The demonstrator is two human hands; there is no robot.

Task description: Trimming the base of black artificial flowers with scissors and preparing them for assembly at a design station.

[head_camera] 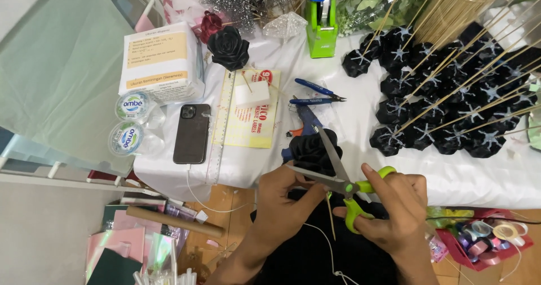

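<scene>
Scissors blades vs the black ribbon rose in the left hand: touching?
Cannot tell. In the head view the open scissors in the right hand overlap the black ribbon rose held by the left hand; neither contact nor gap shows plainly.

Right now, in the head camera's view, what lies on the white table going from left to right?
Two sealed water cups → black phone → clear ruler → blue-handled pliers → heap of black ribbon roses on sticks. Nearer the camera, the left hand holds a black rose and the right hand holds green-handled scissors.
</scene>
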